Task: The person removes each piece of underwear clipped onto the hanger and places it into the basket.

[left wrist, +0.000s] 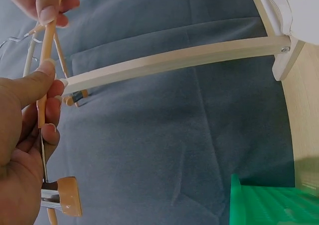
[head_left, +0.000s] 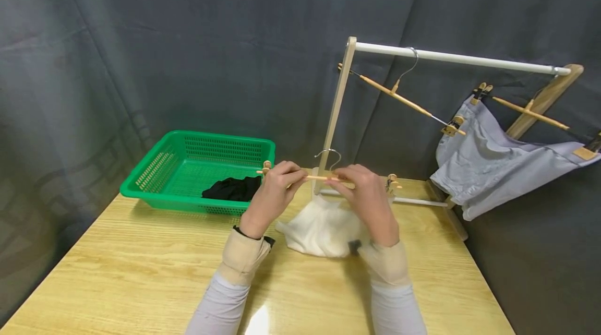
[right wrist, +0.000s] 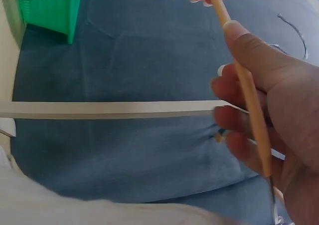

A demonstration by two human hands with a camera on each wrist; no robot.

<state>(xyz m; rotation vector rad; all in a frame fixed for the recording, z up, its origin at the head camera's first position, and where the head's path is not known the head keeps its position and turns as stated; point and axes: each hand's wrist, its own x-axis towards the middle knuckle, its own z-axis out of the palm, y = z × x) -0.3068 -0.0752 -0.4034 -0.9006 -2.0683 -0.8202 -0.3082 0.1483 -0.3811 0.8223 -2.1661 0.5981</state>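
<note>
A wooden clip hanger (head_left: 317, 177) is held level above the table between both hands, its metal hook (head_left: 337, 156) pointing up. My left hand (head_left: 278, 189) pinches the left part of its bar, thumb laid along the wood. On the right part, my right hand (head_left: 366, 194) grips the bar (right wrist: 251, 103) between thumb and fingers. A clip (left wrist: 69, 196) sits on the metal rod beyond the left hand; another clip (head_left: 392, 181) shows at the right end. Below the hands, a white cloth item (head_left: 319, 230) lies bunched on the table, partly hidden by the right hand.
A green basket (head_left: 197, 204) with a black cloth (head_left: 230, 189) stands at the back left. At the back right, a rack (head_left: 339, 100) carries a bare clip hanger (head_left: 399, 96) and another with grey-blue shorts (head_left: 488, 152). A dark curtain (head_left: 211, 53) hangs behind the wooden table (head_left: 117, 272).
</note>
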